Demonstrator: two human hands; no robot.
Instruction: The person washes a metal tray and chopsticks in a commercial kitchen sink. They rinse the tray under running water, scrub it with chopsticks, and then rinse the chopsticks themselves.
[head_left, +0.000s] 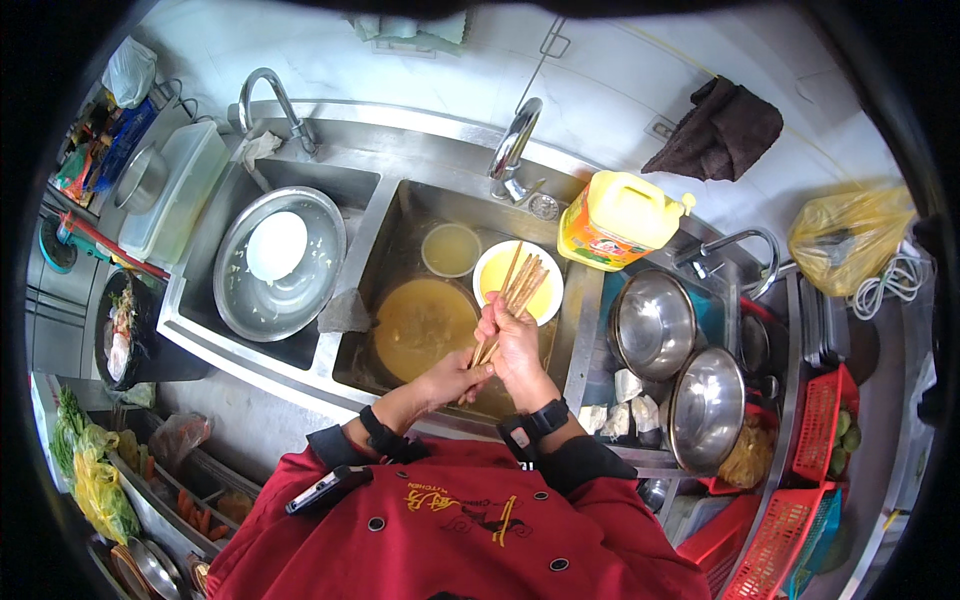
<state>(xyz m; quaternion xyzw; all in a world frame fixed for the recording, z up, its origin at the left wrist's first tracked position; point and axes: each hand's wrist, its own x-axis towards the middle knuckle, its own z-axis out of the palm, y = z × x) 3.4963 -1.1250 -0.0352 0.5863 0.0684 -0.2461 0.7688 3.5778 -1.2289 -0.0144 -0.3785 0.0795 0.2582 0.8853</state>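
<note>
A bundle of wooden chopsticks slants up between my hands over the middle sink basin. My left hand is closed round its lower end. My right hand grips it higher up, and the upper ends reach over a white bowl of yellow liquid. Left of that bowl, a small round container holds cloudy liquid. Below it lies a large round vessel of brownish liquid, partly hidden by my hands. A grey cloth rests on the divider between the basins.
A large metal basin with a white round object fills the left sink. A yellow detergent jug stands behind right. Steel bowls and red plastic baskets are at the right. Metal faucets rise behind; a black bin holds food waste.
</note>
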